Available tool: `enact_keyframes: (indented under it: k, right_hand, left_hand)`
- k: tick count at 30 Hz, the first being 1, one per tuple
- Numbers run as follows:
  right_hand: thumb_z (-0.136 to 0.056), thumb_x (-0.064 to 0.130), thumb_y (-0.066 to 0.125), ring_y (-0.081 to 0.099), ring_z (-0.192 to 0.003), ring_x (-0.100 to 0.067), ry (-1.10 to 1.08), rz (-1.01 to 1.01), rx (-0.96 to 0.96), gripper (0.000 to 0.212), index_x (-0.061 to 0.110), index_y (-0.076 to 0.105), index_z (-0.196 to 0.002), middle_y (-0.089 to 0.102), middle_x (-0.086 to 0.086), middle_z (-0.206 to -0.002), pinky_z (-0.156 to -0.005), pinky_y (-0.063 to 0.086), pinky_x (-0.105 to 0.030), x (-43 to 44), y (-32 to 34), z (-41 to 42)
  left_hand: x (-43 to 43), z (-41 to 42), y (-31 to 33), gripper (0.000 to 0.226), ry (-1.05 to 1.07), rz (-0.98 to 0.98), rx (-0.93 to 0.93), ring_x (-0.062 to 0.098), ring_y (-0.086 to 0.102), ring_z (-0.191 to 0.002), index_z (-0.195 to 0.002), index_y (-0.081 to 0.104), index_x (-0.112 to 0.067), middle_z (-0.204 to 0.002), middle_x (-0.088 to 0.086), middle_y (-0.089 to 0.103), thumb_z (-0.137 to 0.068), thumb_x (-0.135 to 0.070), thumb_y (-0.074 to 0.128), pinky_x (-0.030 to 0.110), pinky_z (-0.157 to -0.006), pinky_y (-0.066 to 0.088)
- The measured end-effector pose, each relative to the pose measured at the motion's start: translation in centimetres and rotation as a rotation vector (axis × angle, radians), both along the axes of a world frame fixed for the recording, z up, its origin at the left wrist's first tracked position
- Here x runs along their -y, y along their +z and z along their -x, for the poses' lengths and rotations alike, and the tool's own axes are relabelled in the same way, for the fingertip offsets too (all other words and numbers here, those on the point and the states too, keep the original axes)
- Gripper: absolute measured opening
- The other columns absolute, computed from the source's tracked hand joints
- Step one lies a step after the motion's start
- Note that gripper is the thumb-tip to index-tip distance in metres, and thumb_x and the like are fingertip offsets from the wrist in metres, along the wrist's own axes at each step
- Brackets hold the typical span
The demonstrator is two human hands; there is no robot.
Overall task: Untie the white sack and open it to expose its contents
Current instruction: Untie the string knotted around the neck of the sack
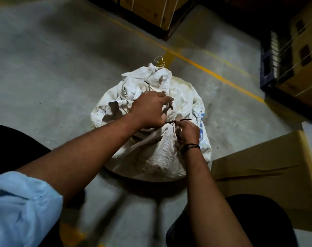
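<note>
A bulging white woven sack [162, 157] stands on the concrete floor in the middle of the view, its gathered neck flopped toward the far side. My left hand [150, 109] grips the bunched cloth at the neck. Just to its right, my right hand [188, 131] pinches a thin dark tie [182, 120] that runs across the gathered neck. A loose pale string [159, 61] sticks out of the sack's far tip. The sack's contents are hidden.
A cardboard box [269, 175] lies close on the right of the sack. Stacked cartons on pallets stand at the back [151, 11] and at the far right [297, 56]. Yellow floor lines [214, 73] cross behind the sack. My dark-clad knees flank it.
</note>
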State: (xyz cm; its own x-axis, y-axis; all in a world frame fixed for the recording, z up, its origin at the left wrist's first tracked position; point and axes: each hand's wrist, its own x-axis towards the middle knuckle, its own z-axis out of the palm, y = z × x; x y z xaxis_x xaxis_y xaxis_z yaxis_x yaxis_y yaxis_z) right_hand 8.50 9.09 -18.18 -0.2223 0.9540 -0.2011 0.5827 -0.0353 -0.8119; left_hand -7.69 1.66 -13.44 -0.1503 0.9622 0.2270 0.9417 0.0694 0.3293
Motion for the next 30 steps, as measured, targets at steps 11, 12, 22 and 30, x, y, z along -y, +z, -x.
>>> enact_keyframes:
  k: [11, 12, 22, 30]
  right_hand:
    - [-0.088, 0.012, 0.067, 0.067, -0.089, -0.028, -0.048, 0.15, -0.166, 0.021, 0.0, 0.074, -0.103, 0.074, -0.017, -0.102, -0.089, 0.052, -0.029, 1.7, 0.5, -0.8]
    - [-0.087, 0.012, 0.068, 0.066, -0.092, -0.026, -0.032, 0.102, -0.154, 0.018, 0.002, 0.075, -0.1, 0.073, -0.017, -0.103, -0.085, 0.05, -0.021, 1.9, 0.6, -0.9]
    - [-0.086, 0.015, 0.069, 0.054, -0.059, -0.005, -0.214, 0.138, -0.282, 0.008, 0.008, 0.073, -0.087, 0.063, -0.001, -0.071, -0.048, 0.035, -0.002, 2.6, 1.1, -1.2]
    - [-0.085, 0.019, 0.069, 0.06, -0.078, -0.012, -0.233, 0.101, -0.296, 0.011, 0.011, 0.076, -0.087, 0.07, 0.001, -0.08, -0.064, 0.043, -0.015, 3.0, 0.2, -0.3]
  left_hand:
    - [1.3, -5.5, 3.9, 0.023, 0.369, 0.189, 0.003, 0.041, 0.064, -0.106, -0.112, 0.066, -0.008, -0.113, 0.018, 0.065, -0.09, -0.013, 0.06, 0.041, -0.077, 0.05]
    - [1.1, -5.6, 4.3, 0.027, 0.419, 0.243, 0.067, 0.041, 0.064, -0.108, -0.113, 0.065, -0.006, -0.113, 0.019, 0.065, -0.087, -0.015, 0.063, 0.039, -0.077, 0.05]
    - [0.8, -5.4, 1.0, 0.003, 0.337, 0.258, 0.333, 0.028, 0.064, -0.075, -0.079, 0.065, -0.003, -0.077, 0.011, 0.065, -0.077, -0.005, 0.066, 0.03, -0.061, 0.044]
    - [-0.5, -2.6, 0.1, 0.038, 0.333, 0.2, 0.543, 0.007, 0.04, -0.048, -0.048, 0.051, -0.009, -0.045, -0.005, 0.044, -0.065, -0.012, 0.086, 0.025, -0.051, 0.03]
